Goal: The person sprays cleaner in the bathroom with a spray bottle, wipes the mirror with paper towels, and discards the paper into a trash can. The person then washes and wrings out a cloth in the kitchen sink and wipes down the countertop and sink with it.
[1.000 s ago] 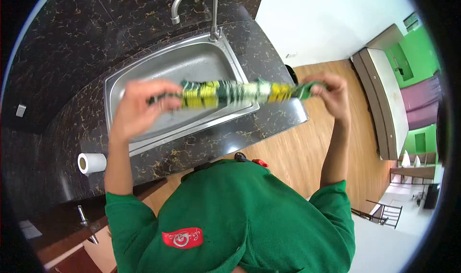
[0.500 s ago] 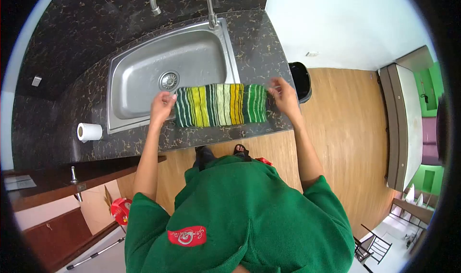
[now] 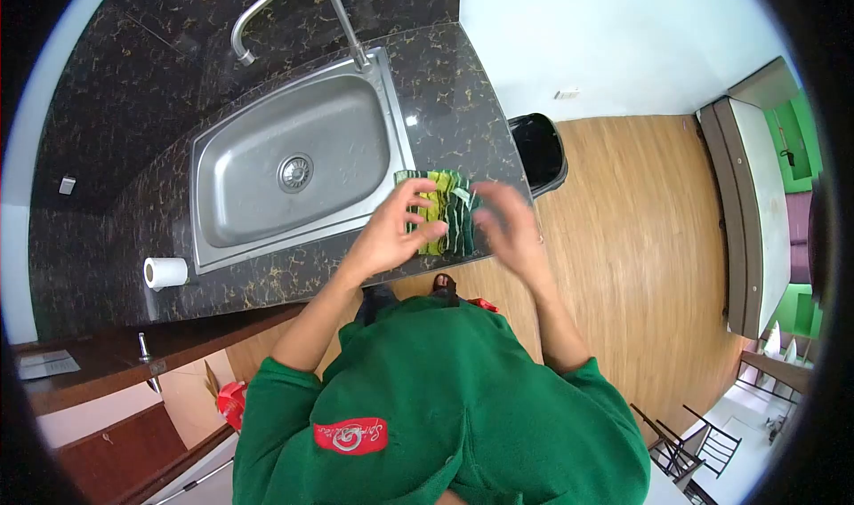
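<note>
A striped cloth in green, yellow and dark tones lies folded into a small bundle on the dark marbled counter, right of the sink. Over its left part is my left hand, fingers spread and curved; whether they touch the cloth is unclear. At the cloth's right edge my right hand is somewhat blurred, its fingers apart and nothing held between them.
A steel sink with a curved faucet sits left of the cloth. A paper roll lies at the counter's left. Beyond the counter's right end stands a black bin.
The cloth has gone from a long strip to a shorter folded bundle. My left hand has moved right over it, and my right hand slightly inward and down. The view has shifted a little.
</note>
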The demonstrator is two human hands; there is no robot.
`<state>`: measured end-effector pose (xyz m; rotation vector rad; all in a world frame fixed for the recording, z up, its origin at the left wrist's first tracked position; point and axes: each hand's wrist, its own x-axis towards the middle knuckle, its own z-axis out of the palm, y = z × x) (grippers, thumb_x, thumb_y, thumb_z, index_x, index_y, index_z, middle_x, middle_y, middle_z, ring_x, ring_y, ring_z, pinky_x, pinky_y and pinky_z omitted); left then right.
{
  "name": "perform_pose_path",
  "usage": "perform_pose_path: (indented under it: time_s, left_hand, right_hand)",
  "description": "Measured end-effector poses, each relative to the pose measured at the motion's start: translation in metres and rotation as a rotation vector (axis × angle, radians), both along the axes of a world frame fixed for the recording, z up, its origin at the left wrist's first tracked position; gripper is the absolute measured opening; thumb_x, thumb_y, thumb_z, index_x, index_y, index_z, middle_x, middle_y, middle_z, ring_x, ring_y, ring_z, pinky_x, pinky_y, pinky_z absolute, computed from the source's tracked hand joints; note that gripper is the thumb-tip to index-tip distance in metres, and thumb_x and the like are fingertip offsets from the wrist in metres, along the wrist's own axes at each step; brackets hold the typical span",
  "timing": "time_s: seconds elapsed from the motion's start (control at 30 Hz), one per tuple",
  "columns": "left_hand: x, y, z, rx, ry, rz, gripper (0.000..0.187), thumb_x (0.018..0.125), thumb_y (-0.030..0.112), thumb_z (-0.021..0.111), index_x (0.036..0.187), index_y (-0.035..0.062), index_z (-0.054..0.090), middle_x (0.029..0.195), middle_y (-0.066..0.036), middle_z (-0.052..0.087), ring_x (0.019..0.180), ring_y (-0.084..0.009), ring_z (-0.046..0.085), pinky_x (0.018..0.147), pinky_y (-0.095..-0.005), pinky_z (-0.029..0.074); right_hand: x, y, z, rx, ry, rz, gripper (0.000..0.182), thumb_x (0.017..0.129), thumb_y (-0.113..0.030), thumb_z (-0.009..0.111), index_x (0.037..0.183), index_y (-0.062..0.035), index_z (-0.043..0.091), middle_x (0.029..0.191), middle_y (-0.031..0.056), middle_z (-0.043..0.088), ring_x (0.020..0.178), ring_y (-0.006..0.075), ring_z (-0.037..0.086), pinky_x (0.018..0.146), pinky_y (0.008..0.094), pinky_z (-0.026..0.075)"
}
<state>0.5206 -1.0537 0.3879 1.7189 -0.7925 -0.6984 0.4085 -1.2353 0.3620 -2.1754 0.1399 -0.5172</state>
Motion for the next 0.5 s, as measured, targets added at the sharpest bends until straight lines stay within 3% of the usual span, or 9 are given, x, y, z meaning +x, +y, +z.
perform_pose_path:
  time_s: [0.03,0.1,0.17,0.2,0.3,0.37,0.43,0.5]
  left_hand:
    - [0.004,0.005,-0.006,-0.006,0.011,0.049,0.047,0.081,0.016,0.066,0.119,0.0045,0.042,0.116,-0.011,0.049,0.098,-0.0183,0.052,0.079,-0.0292,0.047]
    - [0.016,0.030,-0.023,-0.020,0.029,0.150,0.046,0.083,0.016,0.064,0.120,0.0034,0.041,0.118,-0.011,0.048,0.100,-0.0184,0.052,0.079,-0.0295,0.047]
    - [0.009,0.058,-0.020,0.031,0.157,0.275,0.038,0.083,0.007,0.061,0.117,0.0030,0.044,0.115,-0.006,0.049,0.100,-0.0144,0.051,0.082,-0.0289,0.046]
    - [0.006,0.075,-0.022,0.052,0.149,0.300,0.038,0.084,0.010,0.061,0.117,0.0024,0.044,0.113,-0.007,0.050,0.098,-0.0144,0.051,0.080,-0.0282,0.046]
    - [-0.015,0.127,-0.044,0.096,0.231,0.435,0.035,0.084,0.010,0.060,0.114,0.0023,0.045,0.105,-0.006,0.052,0.095,-0.0129,0.052,0.078,-0.0259,0.046]
    - [-0.034,0.150,-0.050,0.123,0.237,0.532,0.033,0.084,0.009,0.060,0.113,0.0032,0.046,0.101,-0.004,0.053,0.094,-0.0126,0.052,0.078,-0.0252,0.045]
    - [-0.055,0.174,-0.068,0.138,0.322,0.633,0.033,0.085,0.010,0.060,0.113,0.0037,0.046,0.102,-0.004,0.053,0.093,-0.0127,0.052,0.077,-0.0252,0.045]
    - [-0.073,0.184,-0.077,0.161,0.410,0.688,0.031,0.086,0.010,0.058,0.114,0.0046,0.046,0.107,-0.006,0.053,0.094,-0.0149,0.053,0.079,-0.0285,0.046]
  right_hand:
    - [0.010,0.013,-0.020,-0.056,0.037,0.123,0.036,0.083,-0.019,0.060,0.115,-0.0048,0.054,0.115,0.0145,0.054,0.110,0.0280,0.051,0.091,0.0433,0.039]
    - [0.026,0.040,-0.055,-0.423,0.277,0.151,0.049,0.087,-0.035,0.051,0.129,-0.0100,0.044,0.133,0.0162,0.040,0.127,0.0293,0.034,0.101,0.0532,0.025]
    - [0.045,0.035,-0.081,-0.561,0.266,0.127,0.055,0.088,-0.040,0.044,0.135,-0.0130,0.036,0.140,0.0156,0.030,0.132,0.0307,0.024,0.103,0.0570,0.017]
    - [0.060,0.029,-0.089,-0.633,0.253,0.116,0.057,0.089,-0.042,0.040,0.138,-0.0145,0.031,0.144,0.0154,0.024,0.135,0.0314,0.019,0.105,0.0588,0.013]
    - [0.147,-0.022,-0.099,-0.764,0.233,-0.112,0.060,0.088,-0.042,0.039,0.139,-0.0120,0.028,0.141,0.0224,0.028,0.133,0.0358,0.020,0.105,0.0604,0.005]
    - [0.233,-0.061,-0.112,-0.840,0.162,-0.243,0.067,0.087,-0.049,0.037,0.139,-0.0092,0.026,0.133,0.0325,0.032,0.124,0.0480,0.030,0.104,0.0619,0.005]
    - [0.313,-0.070,-0.113,-0.965,0.206,-0.236,0.065,0.088,-0.054,0.029,0.143,-0.0204,0.020,0.133,0.0348,0.029,0.121,0.0565,0.027,0.103,0.0628,0.005]
    - [0.385,-0.067,-0.135,-0.881,0.093,-0.167,0.060,0.088,-0.053,0.027,0.142,-0.0265,0.021,0.140,0.0293,0.021,0.128,0.0529,0.016,0.104,0.0610,0.005]
